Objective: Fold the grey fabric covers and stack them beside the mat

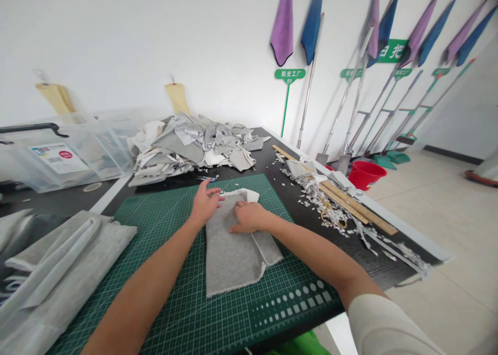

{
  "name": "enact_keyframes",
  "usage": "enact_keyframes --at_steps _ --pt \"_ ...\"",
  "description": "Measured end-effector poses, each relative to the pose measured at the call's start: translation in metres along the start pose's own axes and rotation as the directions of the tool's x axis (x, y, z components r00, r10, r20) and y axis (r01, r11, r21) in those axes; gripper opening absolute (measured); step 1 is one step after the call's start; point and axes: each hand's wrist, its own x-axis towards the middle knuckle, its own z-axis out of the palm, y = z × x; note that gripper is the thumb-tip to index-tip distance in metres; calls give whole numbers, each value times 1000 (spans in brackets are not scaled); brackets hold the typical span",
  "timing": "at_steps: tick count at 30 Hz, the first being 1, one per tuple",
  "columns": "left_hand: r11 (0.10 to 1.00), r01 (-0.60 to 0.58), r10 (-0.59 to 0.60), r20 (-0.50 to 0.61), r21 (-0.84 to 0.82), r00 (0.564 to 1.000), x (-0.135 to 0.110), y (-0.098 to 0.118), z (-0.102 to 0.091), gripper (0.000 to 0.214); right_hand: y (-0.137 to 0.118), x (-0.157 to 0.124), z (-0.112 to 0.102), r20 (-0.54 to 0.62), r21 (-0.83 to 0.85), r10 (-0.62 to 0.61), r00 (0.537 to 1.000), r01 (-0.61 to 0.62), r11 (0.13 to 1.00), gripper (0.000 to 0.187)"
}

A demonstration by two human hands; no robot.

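at six o'clock, the cloth piece (229,256) is matt and faintly fuzzy, its edge rough, on a mat (175,277) of smooth, dull plastic. at eight o'clock lies folded cloth (78,272), matt and soft-napped; at ten, a rumpled heap of dull fabric (190,145). the bin (103,155) at nine is clear, glossy plastic. at three, the bucket (365,174) is shiny plastic; near two, the pole (307,100) looks like polished metal.

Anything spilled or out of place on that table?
Yes: whitish scraps are strewn along the table's right side, around the wooden strips. They look like loose litter, unlike the gray cloth lying flat on the green mat.
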Motion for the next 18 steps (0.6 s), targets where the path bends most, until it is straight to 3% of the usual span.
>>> enact_keyframes --at_steps 2,3,4,6,8,10,14,18 --pt "990 137 -137 15 25 990 2 0 -4 61 0 1 1 4 0 -1 1000 1 1000 70" --pt "986 146 -144 -24 75 989 3 0 -7 63 0 1 1 5 0 0 1000 0 1000 70" --pt "982 113 -101 -89 149 991 2 0 -10 66 0 1 1 6 1 1 1000 -1 1000 69" --pt "942 -18 94 -212 336 973 1 0 -18 70 0 1 0 7 4 4 1000 -4 1000 68" --pt "849 -130 289 -244 512 926 -1 -3 -22 71 -1 0 -1 6 5 3 1000 -3 1000 67" --pt "781 -178 376 -222 599 900 -2 -7 -22 69 -1 0 -2 9 -2 -2 1000 2 1000 67" --pt "750 -163 348 -174 642 921 0 -19 -18 60 -1 0 0 6 -11 -8 1000 8 1000 68" --pt "747 -56 132 -65 662 989 3 -32 -20 49 1 0 0 12 -4 -11 1000 12 1000 70"
